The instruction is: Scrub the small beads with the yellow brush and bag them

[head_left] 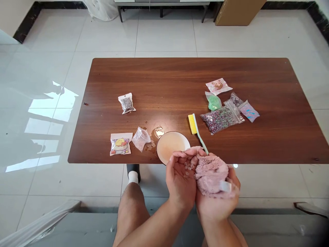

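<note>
My left hand point(180, 178) is cupped palm up just in front of the table's near edge, with several small clear beads point(189, 167) lying in the palm. My right hand point(218, 197) is curled round a fluffy pink cloth point(211, 174), pressed against the left palm. A white bowl point(170, 145) of cloudy water stands on the table right beyond the hands. A toothbrush point(195, 129) with yellow bristles and a pale green handle lies beside the bowl, its handle end reaching towards the cloth.
The brown wooden table point(180, 75) carries a cluster of bead bags point(223, 117) at the right, a small dark bead bag point(126, 103), a cartoon-printed packet point(120, 143) and an open clear bag point(141, 138) with spilled water by the bowl. My bare knee point(132, 202) is below.
</note>
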A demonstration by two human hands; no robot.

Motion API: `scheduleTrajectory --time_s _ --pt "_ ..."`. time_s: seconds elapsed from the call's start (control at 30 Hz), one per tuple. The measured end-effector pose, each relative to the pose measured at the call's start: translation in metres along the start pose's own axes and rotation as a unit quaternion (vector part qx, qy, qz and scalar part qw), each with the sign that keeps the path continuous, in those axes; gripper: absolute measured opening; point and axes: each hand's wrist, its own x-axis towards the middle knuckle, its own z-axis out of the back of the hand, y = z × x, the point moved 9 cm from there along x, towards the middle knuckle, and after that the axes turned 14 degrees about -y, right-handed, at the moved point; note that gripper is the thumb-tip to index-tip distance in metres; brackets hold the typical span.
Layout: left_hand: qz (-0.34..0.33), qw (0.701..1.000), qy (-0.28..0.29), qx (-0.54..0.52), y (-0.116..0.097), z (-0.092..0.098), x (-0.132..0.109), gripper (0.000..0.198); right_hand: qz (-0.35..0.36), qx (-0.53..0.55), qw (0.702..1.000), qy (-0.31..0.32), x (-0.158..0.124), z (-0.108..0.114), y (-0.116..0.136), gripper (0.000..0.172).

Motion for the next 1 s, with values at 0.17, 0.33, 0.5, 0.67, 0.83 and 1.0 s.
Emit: scheduleTrajectory --time_s 0.17,0.33,0.5,0.67,0.83,1.0 --pt "0.059 0.993 -0.095 -0.044 0.010 0.013 0.006 0.025 0.136 -0.058 0.988 0.052 -0.023 -0.010 0.018 0.042" --pt "0.118 0.983 -0.113 -0.088 0.019 0.015 0.001 0.028 0.162 -0.043 0.982 0.082 -0.025 -0.019 0.035 0.038" --pt "0.150 0.977 -0.124 -0.083 0.037 0.024 -0.008 0.028 0.200 -0.022 0.974 0.105 -0.030 -0.027 0.055 0.035" --pt "0.151 0.977 -0.125 -0.087 0.046 0.031 -0.010 0.026 0.149 0.003 0.985 0.081 -0.020 -0.016 0.056 0.039" --pt "0.163 0.977 -0.115 -0.073 0.046 0.031 -0.010 0.022 0.059 0.019 0.991 0.116 -0.007 -0.019 0.056 0.054" --pt "0.163 0.981 -0.075 -0.076 0.038 0.023 -0.008 0.019 0.024 -0.006 0.988 0.155 -0.006 -0.037 0.060 0.054"
